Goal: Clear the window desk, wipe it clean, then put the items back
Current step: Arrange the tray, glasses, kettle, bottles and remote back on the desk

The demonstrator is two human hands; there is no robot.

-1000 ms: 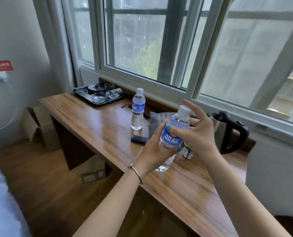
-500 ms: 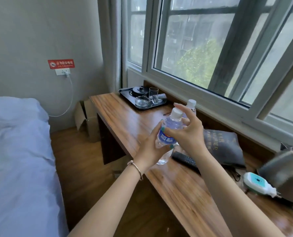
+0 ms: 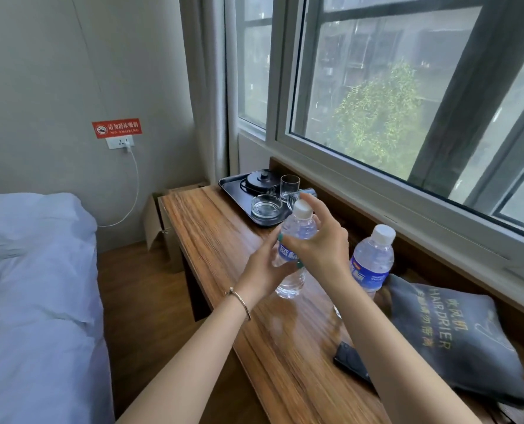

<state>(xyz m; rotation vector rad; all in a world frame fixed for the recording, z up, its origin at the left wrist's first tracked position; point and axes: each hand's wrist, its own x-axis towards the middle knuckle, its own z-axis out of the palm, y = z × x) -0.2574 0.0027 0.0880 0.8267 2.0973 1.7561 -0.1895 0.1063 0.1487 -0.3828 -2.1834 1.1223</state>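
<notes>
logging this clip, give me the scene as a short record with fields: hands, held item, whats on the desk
left hand: left hand grips the held bottle low on its side
right hand: right hand holds the same bottle near the top
held bottle: capped, above the desk
second bottle: second bottle upright on the desk by the window
tray: black tray at the far end, with glasses
bag: grey hair drier bag on the near end

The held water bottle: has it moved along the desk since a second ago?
Yes. The held bottle has gone from the kettle end past the standing bottle, toward the black tray.
</notes>
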